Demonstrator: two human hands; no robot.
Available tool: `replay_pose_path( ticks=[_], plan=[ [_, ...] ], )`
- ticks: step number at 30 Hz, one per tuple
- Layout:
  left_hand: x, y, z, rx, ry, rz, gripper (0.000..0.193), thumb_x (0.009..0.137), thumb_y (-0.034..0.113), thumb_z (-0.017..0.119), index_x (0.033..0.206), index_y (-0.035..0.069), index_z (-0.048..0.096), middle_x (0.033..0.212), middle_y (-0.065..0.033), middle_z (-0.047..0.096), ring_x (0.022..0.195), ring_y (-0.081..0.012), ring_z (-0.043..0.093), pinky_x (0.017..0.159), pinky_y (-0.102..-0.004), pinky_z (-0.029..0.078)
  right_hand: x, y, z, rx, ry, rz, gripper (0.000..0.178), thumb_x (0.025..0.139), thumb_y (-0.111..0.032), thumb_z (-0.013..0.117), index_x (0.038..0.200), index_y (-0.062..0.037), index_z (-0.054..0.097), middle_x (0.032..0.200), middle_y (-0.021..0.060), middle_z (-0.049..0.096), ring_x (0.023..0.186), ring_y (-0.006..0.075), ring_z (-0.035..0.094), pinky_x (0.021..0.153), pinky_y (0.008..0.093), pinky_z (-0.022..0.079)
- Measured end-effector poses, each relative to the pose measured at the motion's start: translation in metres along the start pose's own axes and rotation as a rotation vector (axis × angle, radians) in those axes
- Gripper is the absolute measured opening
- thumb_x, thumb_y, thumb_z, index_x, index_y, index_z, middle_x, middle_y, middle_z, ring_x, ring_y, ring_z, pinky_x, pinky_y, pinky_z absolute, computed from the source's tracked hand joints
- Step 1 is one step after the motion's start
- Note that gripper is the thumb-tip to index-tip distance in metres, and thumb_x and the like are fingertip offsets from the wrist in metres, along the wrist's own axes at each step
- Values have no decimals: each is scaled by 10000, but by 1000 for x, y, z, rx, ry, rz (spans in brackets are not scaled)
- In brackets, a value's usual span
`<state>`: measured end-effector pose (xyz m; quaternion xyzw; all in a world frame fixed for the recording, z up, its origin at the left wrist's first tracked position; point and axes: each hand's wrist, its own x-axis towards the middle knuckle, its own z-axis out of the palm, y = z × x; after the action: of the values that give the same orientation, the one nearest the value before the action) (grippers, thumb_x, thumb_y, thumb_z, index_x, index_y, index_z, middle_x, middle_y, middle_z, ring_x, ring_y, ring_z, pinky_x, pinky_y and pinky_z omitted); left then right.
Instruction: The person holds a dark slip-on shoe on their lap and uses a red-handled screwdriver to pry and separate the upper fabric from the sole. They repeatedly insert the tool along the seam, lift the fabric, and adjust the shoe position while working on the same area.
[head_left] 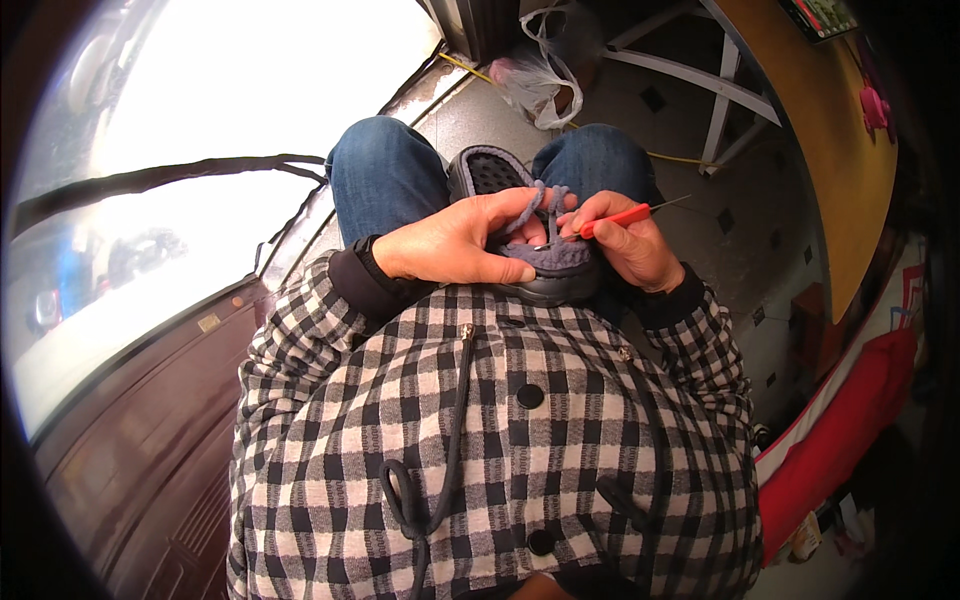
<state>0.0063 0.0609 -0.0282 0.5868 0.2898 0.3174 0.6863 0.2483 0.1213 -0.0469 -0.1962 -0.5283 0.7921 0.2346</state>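
A dark shoe [560, 288] with a black sole and purple-grey knitted yarn edging rests in my lap. Beyond it, between my knees, shows a black part with a pattern of holes [488, 172] and the same edging; whether it belongs to the same shoe I cannot tell. My left hand [450, 240] grips the near part of the shoe, thumb on its side, fingers at the opening among loops of grey yarn [557, 205]. Pinched in my right hand [638, 248] is a red-handled hook tool [622, 217], its thin metal shaft pointing up and right. Its working tip is hidden by the fingers.
A brown door panel [150, 430] and a bright glass opening lie to the left. Ahead on the tiled floor is a clear plastic bag [545, 85]. A wooden table [850, 130] on white legs curves along the right, with red fabric [840, 440] below it.
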Motion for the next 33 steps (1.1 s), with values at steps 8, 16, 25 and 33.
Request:
replay_pose_path(
  ticks=[8, 16, 25, 33],
  plan=[
    [-2, -2, 4, -87, 41, 8, 600, 824, 26, 617, 1373, 25, 373, 956, -11, 507, 887, -78, 483, 821, -205, 402, 2, 2, -1, -5, -2, -9, 214, 923, -221, 577, 970, -12, 575, 985, 121, 635, 968, 183, 582, 1021, 334, 352],
    [0, -5, 10, -159, 109, -19, 519, 830, 7, 567, 1328, 19, 425, 851, 36, 502, 781, -35, 461, 749, -177, 379, 0, 3, 1, 22, 20, -18, 218, 922, -214, 580, 971, -1, 572, 992, 124, 633, 959, 181, 587, 940, 311, 420],
    [-1, -6, 10, -111, 88, -16, 540, 816, 14, 564, 1335, 40, 417, 882, 32, 495, 780, -36, 444, 727, -181, 385, -2, 3, 0, -13, -4, -19, 208, 924, -217, 577, 973, -15, 578, 985, 106, 634, 943, 161, 587, 908, 279, 438],
    [-5, -6, 2, -18, -8, 44, 571, 812, 30, 542, 1359, 35, 380, 937, -7, 524, 856, -76, 487, 781, -214, 411, -1, -14, -2, -96, -69, 78, 206, 906, -228, 601, 934, -24, 581, 949, 110, 641, 973, 211, 590, 945, 338, 419]
  ],
)
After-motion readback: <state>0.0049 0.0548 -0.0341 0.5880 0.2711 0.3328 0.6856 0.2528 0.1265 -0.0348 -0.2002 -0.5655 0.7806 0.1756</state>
